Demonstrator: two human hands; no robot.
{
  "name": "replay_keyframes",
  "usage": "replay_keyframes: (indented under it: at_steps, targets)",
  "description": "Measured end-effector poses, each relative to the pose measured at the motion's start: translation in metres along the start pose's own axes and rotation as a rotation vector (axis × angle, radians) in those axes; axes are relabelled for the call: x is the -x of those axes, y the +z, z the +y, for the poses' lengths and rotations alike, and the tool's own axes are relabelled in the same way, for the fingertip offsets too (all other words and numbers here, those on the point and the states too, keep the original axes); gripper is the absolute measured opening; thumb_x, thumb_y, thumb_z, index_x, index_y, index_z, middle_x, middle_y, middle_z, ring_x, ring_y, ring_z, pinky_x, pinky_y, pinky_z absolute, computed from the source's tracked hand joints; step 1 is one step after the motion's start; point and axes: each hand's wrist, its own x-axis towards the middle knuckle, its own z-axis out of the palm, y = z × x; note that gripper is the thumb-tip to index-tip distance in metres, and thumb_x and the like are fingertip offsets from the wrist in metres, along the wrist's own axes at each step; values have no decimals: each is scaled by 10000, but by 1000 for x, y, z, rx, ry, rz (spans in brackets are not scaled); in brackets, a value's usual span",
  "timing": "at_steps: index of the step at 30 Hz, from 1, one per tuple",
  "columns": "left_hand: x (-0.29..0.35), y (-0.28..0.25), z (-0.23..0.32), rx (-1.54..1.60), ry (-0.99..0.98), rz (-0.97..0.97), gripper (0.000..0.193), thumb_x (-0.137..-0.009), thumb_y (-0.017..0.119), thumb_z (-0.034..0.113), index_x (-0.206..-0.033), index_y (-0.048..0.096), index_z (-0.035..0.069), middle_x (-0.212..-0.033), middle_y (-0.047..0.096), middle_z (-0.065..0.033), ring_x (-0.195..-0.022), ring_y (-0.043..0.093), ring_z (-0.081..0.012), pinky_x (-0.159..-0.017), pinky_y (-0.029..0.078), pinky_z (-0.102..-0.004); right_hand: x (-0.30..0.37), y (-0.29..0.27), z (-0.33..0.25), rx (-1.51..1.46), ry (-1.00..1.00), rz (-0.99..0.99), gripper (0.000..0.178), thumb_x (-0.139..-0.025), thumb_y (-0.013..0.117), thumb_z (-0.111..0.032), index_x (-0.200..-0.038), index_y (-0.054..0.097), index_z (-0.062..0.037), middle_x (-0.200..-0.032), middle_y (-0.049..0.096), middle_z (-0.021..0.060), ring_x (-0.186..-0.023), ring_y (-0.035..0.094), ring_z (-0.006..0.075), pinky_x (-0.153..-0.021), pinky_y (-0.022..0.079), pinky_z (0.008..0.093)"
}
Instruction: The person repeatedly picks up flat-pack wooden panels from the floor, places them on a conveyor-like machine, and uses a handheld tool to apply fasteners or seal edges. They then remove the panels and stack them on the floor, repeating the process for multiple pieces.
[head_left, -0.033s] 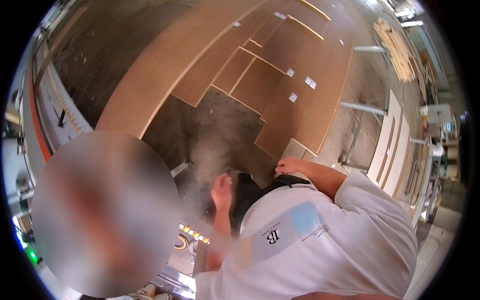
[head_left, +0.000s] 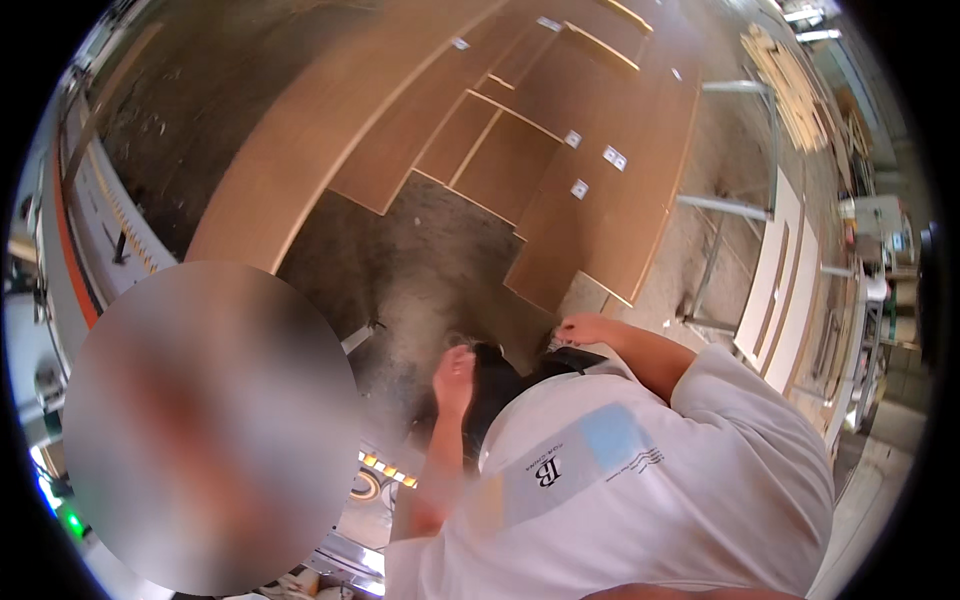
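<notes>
A person wears a loose white short-sleeved T-shirt (head_left: 720,500) with a pale grey printed panel (head_left: 585,476) across the front, a light-blue block (head_left: 612,428) at the panel's right end, dark lettering (head_left: 548,473) on it, and black trousers (head_left: 500,392) beyond it.

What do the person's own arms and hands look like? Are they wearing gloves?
No gloves: the left hand and right hand are both bare. The white T-shirt has a wide, short right sleeve, leaving that forearm uncovered. The hands are too blurry to tell about rings.
</notes>
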Motion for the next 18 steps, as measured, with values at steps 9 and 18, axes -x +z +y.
replay_keyframes:
  at_steps: [9,18]
  targets:
    - [-109,155,-33,-807,21,-593,340,-901,581,324,-1126,613,71,-1183,657,-194,-1117,615,-381,-926,497,-474,63,46,181,-821,265,292,442,-964,581,-400,-1188,638,-24,-1008,721,99,-823,687,186,-691,539,329]
    - [-202,262,-98,-907,-150,-180,716,-863,643,344,-1468,410,40,-1397,552,-214,-1280,531,-390,-1057,445,-469,110,129,305,-865,306,252,431,-950,596,-383,-1108,669,11,-955,734,115,-802,714,197,-734,551,326]
